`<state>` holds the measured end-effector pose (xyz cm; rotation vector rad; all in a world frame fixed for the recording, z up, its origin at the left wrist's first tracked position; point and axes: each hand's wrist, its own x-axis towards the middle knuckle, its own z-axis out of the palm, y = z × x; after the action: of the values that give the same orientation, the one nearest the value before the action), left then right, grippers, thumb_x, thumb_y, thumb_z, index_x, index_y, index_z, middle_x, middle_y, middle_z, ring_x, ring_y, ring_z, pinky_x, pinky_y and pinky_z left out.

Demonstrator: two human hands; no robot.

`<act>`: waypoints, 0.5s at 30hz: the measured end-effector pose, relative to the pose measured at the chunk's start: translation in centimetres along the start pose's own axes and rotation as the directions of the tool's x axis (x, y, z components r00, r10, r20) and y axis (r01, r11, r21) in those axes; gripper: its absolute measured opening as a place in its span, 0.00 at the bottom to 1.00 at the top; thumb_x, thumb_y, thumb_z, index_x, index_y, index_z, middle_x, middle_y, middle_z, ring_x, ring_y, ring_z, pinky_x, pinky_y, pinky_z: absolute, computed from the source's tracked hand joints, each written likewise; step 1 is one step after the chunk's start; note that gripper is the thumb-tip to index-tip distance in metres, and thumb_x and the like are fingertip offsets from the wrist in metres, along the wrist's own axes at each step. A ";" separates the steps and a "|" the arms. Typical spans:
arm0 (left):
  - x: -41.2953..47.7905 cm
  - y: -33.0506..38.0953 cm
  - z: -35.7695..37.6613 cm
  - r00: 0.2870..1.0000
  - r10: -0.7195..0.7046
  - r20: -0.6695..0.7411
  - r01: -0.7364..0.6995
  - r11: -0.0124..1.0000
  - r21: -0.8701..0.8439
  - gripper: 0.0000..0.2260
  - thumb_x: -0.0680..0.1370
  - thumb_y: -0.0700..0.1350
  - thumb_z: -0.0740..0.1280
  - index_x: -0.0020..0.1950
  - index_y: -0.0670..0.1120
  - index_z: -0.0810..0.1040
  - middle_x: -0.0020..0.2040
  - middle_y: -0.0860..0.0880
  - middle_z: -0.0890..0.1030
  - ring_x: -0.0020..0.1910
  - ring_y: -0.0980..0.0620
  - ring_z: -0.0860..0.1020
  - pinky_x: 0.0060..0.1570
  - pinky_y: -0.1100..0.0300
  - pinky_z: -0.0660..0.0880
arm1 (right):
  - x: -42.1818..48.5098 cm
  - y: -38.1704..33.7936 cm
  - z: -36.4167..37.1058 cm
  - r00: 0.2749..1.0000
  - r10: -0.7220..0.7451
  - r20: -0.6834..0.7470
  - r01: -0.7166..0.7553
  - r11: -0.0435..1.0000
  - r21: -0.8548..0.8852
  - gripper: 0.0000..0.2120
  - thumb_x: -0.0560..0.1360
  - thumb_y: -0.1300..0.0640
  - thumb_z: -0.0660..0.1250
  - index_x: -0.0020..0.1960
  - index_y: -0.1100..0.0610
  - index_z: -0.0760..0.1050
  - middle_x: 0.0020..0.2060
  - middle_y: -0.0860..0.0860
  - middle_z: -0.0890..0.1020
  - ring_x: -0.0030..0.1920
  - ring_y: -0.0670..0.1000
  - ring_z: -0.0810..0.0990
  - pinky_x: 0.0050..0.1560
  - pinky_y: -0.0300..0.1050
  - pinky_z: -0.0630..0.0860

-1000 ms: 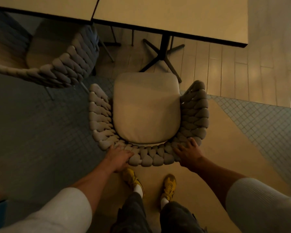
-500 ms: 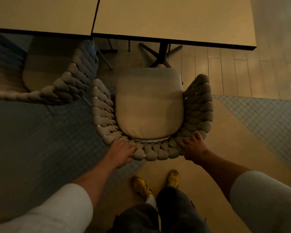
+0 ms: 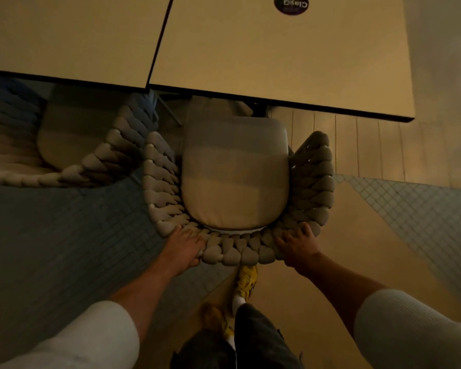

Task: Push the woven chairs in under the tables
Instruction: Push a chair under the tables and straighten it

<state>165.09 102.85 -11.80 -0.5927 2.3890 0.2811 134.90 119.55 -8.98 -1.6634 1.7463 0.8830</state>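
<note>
A woven chair [image 3: 314, 182] with a thick braided back and a pale seat cushion stands in front of me. Its seat front nearly meets the near edge of the right table [image 3: 290, 57]. My left hand [image 3: 184, 247] grips the left end of the curved backrest. My right hand [image 3: 298, 245] grips the right end. A second woven chair [image 3: 112, 153] stands at the left, its seat partly under the left table [image 3: 69, 35].
The two pale square tables stand edge to edge. A dark round sticker [image 3: 291, 5] lies on the right table. The table's black base shows behind the seat. The floor is blue mosaic tile at left and right, wood planks beyond. My yellow shoes [image 3: 246, 282] stand behind the chair.
The chair has moved forward toward the table, its seat front now close to the table edge. Both hands stayed on the backrest and I stepped forward with it.
</note>
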 end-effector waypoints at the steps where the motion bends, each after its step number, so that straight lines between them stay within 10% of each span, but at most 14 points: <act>1: 0.4 -0.3 -0.3 1.000 -0.002 0.011 0.002 1.000 0.005 0.25 0.68 0.58 0.75 0.64 0.53 0.79 0.61 0.51 0.83 0.65 0.46 0.77 0.69 0.44 0.67 | 0.5 0.5 -0.3 1.000 -0.008 -0.015 0.008 1.000 0.002 0.29 0.81 0.46 0.64 0.79 0.50 0.60 0.75 0.55 0.68 0.73 0.62 0.67 0.77 0.67 0.49; 15: 4.2 -3.5 -4.2 0.999 -0.033 -0.035 0.033 0.999 0.009 0.28 0.77 0.57 0.68 0.76 0.53 0.69 0.77 0.49 0.70 0.78 0.46 0.65 0.76 0.45 0.56 | 3.4 3.2 -4.4 1.000 -0.005 -0.028 0.005 1.000 0.002 0.32 0.80 0.44 0.66 0.80 0.47 0.58 0.77 0.54 0.66 0.75 0.62 0.64 0.77 0.69 0.48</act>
<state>161.62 96.93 -11.48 -0.6367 2.4100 0.2475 131.63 114.00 -8.61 -1.6859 1.7605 0.8584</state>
